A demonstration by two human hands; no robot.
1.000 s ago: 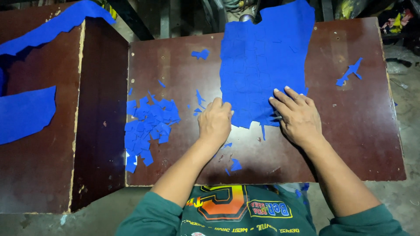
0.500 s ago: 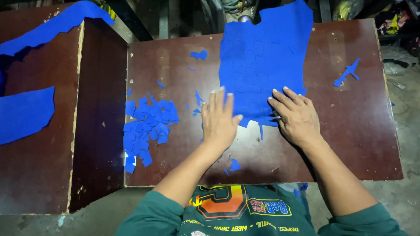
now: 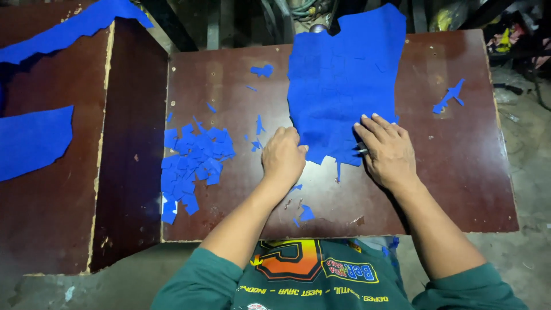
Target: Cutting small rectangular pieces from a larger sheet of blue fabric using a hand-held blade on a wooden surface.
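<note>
A large blue sheet (image 3: 344, 80) lies flat on the dark brown table (image 3: 229, 86), its lower edge cut ragged. My left hand (image 3: 283, 158) rests knuckles up at the sheet's lower left edge, fingers curled under; I cannot see anything in it. On the sheet's lower right edge my right hand (image 3: 387, 150) lies flat with the fingers spread, pressing the sheet down. A thin dark tool tip (image 3: 361, 151) pokes out beside its thumb. A heap of several small blue cut pieces (image 3: 192, 166) sits left of my left hand.
Loose blue scraps lie at the table's far middle (image 3: 262, 70), right side (image 3: 450, 96) and front (image 3: 305, 213). A second brown table (image 3: 51, 229) to the left carries larger blue sheets (image 3: 31, 140). Clutter stands behind the table, with concrete floor to the right.
My left hand spread flat beside the sheet half a second ago and has now curled shut again at the sheet's edge. The right hand has stayed in place.
</note>
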